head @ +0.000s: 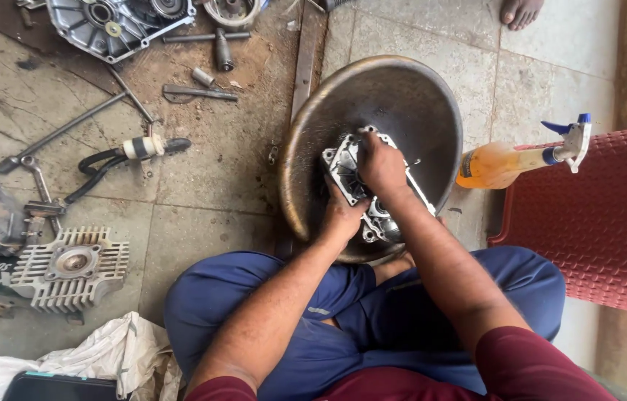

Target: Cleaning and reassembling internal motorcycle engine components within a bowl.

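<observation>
Down on the tiled floor, seated cross-legged in blue trousers, working over a wide metal basin (402, 89) tilted against the knees. Gripping a grey aluminium engine casing (343, 165) inside the basin with 2 bare hands. Left hand (341, 215) cupping the casing's lower edge from underneath, fingers curled around it, steadying. Right hand (382, 165) closing down on the casing's top face, fingers bent, possibly rubbing with something small; hard to tell what, if anything, sitting under the palm. Judging the step as washing or scrubbing the casing, roughly mid-way, no rinse visible yet. Next move likely calling for a firm left-hand hold while turning the part to reach the recesses, keeping it inside the basin rim.

Lying just right of the basin: a spray bottle (510, 162) of amber liquid, resting against a red ribbed mat (603, 223). Scattered well to the left: a finned cylinder head (69, 267), a spanner (35, 178), another casing (117, 26), a white rag (117, 349).
</observation>
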